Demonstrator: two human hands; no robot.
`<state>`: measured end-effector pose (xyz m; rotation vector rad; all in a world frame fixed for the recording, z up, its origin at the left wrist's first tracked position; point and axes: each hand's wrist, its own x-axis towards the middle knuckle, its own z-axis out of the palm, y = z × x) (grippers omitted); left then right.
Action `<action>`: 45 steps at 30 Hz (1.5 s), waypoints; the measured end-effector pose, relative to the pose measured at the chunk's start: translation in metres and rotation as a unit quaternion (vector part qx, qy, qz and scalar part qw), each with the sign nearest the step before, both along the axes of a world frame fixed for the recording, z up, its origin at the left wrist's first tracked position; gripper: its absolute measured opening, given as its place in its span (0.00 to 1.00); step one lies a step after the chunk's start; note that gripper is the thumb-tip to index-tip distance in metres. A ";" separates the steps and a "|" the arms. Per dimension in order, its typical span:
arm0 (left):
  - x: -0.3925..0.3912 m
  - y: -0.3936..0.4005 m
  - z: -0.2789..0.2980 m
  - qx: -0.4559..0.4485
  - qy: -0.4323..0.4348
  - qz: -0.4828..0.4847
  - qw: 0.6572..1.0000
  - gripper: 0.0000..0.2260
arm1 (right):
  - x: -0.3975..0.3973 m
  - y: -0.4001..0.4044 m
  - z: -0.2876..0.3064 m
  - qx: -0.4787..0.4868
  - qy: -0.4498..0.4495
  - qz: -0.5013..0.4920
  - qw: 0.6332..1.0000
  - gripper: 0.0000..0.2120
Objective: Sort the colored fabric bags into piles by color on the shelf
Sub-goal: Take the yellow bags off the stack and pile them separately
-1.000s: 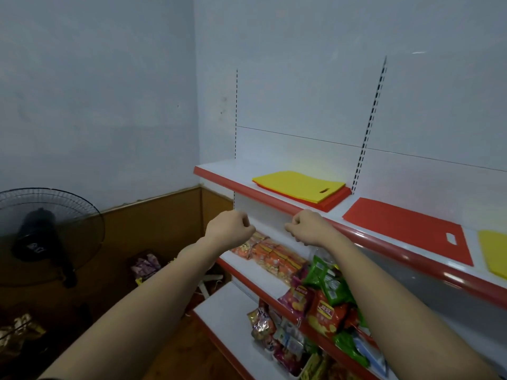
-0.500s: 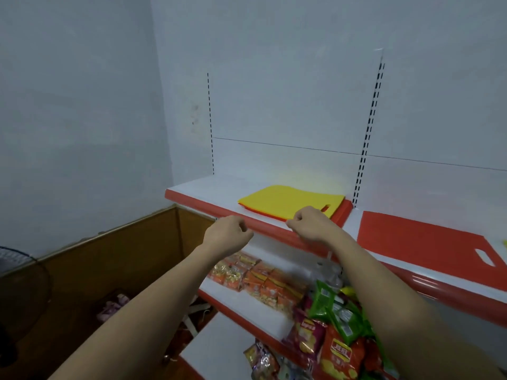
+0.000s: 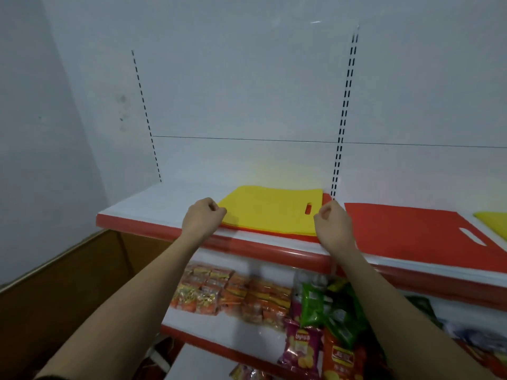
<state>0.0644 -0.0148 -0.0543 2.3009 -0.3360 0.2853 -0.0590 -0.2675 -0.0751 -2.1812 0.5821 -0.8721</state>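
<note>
Both hands, left [image 3: 201, 219] and right [image 3: 330, 229], curled at the yellow bag [image 3: 270, 212] edges (grip unclear), probably to lift it.

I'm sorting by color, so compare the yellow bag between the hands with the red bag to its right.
The yellow bag lies on another red sheet; the red bag lies straight on the shelf. The yellow bag's handle slot looks small and upright, the red bag's longer and slanted. Both lie flat.

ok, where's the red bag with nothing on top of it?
Head view, right side of the top shelf: the red bag lies flat between the yellow-topped pile and another yellow bag.
</note>
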 end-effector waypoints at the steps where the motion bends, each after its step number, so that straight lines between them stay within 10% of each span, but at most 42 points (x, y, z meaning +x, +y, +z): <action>1: 0.010 -0.002 -0.003 -0.001 0.004 -0.002 1.000 0.07 | 0.005 -0.001 -0.006 0.006 -0.001 -0.014 1.000 0.03; 10: 0.082 -0.015 -0.036 0.045 -0.011 -0.062 0.997 0.10 | 0.029 -0.002 -0.026 0.119 -0.023 -0.084 0.989 0.05; 27: 0.096 -0.022 -0.050 0.124 -0.044 -0.028 0.991 0.27 | 0.034 0.004 -0.037 -0.038 -0.015 -0.128 0.991 0.04; 45: 0.091 -0.013 -0.036 0.136 -0.060 -0.082 0.985 0.13 | 0.027 0.027 -0.014 -0.150 0.057 -0.146 0.976 0.13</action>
